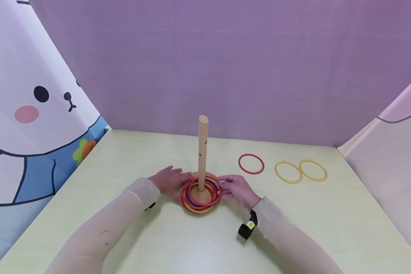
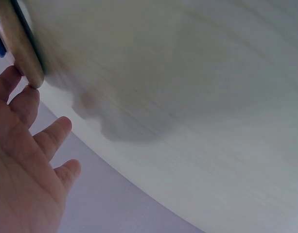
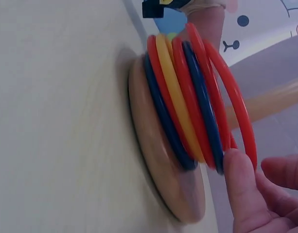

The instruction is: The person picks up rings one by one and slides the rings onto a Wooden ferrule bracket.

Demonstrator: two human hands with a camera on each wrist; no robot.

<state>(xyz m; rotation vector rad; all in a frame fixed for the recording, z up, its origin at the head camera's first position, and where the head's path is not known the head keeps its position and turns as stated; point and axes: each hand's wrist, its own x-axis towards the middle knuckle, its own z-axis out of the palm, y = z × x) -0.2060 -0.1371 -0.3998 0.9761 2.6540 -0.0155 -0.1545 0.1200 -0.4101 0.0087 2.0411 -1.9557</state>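
Observation:
A wooden peg (image 1: 203,152) stands upright on a round wooden base (image 3: 163,179). Red, blue and yellow rings are stacked around the peg. Near the top of the stack, a red ring (image 3: 242,116) lies tilted; my right hand (image 1: 239,190) pinches its right edge between thumb and fingers. At the left side of the base is my left hand (image 1: 169,183), its fingers spread. Two of its fingertips (image 2: 27,97) touch the edge of the base in the left wrist view, where most of the rings are out of frame.
On the table (image 1: 140,152), a loose red ring (image 1: 251,173) lies behind and right of the peg. Two yellow rings (image 1: 288,182) lie side by side farther right. A purple backdrop (image 1: 226,68) rises behind the table, with a cartoon-printed cloth (image 1: 27,76) at the left.

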